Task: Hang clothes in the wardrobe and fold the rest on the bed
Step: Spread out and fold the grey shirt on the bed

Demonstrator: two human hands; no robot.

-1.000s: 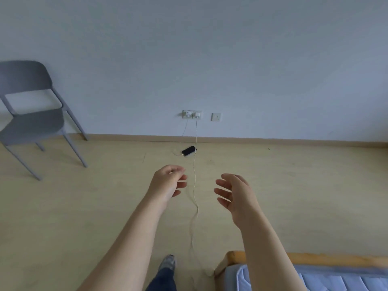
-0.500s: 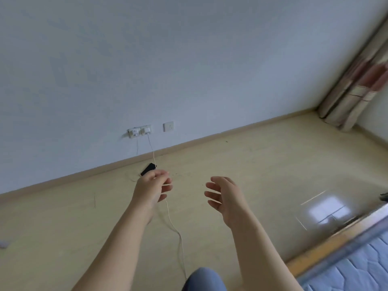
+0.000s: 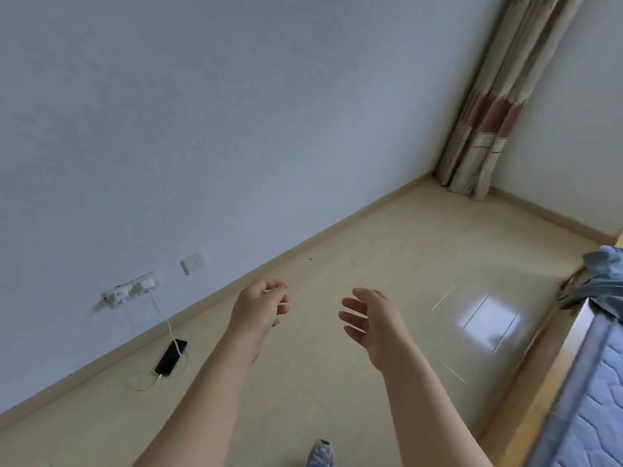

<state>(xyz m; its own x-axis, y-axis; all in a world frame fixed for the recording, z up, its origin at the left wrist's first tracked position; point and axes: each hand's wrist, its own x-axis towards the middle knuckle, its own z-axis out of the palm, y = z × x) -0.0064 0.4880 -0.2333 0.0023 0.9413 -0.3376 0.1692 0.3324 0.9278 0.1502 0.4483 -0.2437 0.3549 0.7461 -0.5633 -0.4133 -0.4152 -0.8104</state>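
Right now the person stands facing a corner of the room, both bare forearms stretched out over the pale floor [image 3: 337, 264]. The left hand [image 3: 261, 308] hangs with its fingers loosely curled toward the palm and grips nothing. The right hand [image 3: 374, 323], near it with a clear gap between them, has its fingers relaxed and slightly spread, palm turned toward the left hand, and it too carries nothing.

The clothes [image 3: 603, 284], a crumpled blue-grey heap, lie at the right edge of view on the far end of the bed, well apart from both hands. The bed runs along the lower right, a quilted light-blue mattress [image 3: 593, 416] on a wooden frame [image 3: 526, 409].

Over by the left wall a dark phone [image 3: 171, 357] lies on the floor, its white cable [image 3: 165, 318] running up to a wall socket [image 3: 129, 293], with a plain white switch plate [image 3: 193, 263] just beside that. A beige and red curtain [image 3: 488, 106] hangs in the corner, and the tip of a grey shoe [image 3: 320, 455] shows at the bottom edge between the arms
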